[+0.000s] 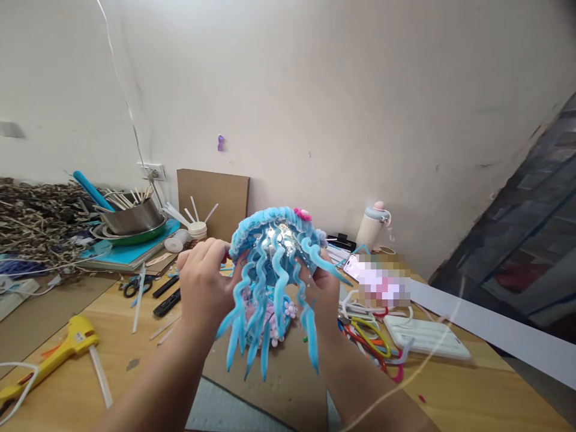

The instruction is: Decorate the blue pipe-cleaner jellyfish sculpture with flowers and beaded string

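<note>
Between my two hands I hold up a blue pipe-cleaner jellyfish [279, 264], tilted so its shiny, hollow underside faces me. Wavy blue tentacles dangle from it, and a pink flower sits on its fuzzy rim. My left hand [209, 273] grips the left edge, fingers curled round the outside and thumb toward the inside. At the right edge my right hand [321, 285] grips it too, partly hidden behind tentacles. Below it, a round piece with pink and lilac flowers [274, 321] is partly covered by the tentacles.
A yellow glue gun [67, 348] lies at left, with scissors [135, 285] and black-handled tools [167, 303] beyond. Colourful pipe cleaners [373, 336], a white flat device [427, 337] and a lit phone [360, 270] lie at right. A bottle [372, 228] stands behind, near the wall.
</note>
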`<control>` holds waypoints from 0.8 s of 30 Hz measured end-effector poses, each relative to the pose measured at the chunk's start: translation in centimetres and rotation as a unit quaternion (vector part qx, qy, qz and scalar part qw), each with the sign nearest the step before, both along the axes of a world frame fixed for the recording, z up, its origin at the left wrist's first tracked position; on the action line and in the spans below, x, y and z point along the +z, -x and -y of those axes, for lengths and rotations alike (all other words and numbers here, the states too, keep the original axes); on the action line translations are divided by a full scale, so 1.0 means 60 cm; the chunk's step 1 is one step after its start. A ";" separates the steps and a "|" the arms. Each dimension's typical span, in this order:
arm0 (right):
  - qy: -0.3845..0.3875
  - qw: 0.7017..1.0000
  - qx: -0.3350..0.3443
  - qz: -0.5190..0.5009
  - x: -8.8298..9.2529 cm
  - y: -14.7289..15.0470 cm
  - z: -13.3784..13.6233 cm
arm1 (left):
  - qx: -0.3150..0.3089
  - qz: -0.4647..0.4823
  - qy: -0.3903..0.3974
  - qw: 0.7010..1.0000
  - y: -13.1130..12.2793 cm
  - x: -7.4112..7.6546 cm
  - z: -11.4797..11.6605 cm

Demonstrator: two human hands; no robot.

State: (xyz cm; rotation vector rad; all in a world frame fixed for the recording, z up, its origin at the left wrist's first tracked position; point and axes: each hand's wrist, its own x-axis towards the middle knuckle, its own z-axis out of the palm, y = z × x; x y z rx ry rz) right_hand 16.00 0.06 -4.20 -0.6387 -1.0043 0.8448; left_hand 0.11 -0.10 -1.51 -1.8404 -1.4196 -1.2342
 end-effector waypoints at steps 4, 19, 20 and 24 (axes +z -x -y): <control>0.002 1.000 0.022 -0.021 -0.004 0.002 -0.001 | -0.034 0.004 0.035 0.999 0.004 -0.004 0.006; -0.019 0.999 -0.025 0.021 -0.010 0.011 0.012 | -0.056 0.013 0.118 0.991 0.008 0.003 0.006; -0.020 0.999 -0.030 0.024 -0.012 0.011 0.012 | -0.053 0.005 0.122 0.991 0.008 0.003 0.006; -0.026 0.998 -0.041 0.027 -0.014 0.008 0.004 | -0.039 0.003 0.115 0.993 0.005 0.003 0.005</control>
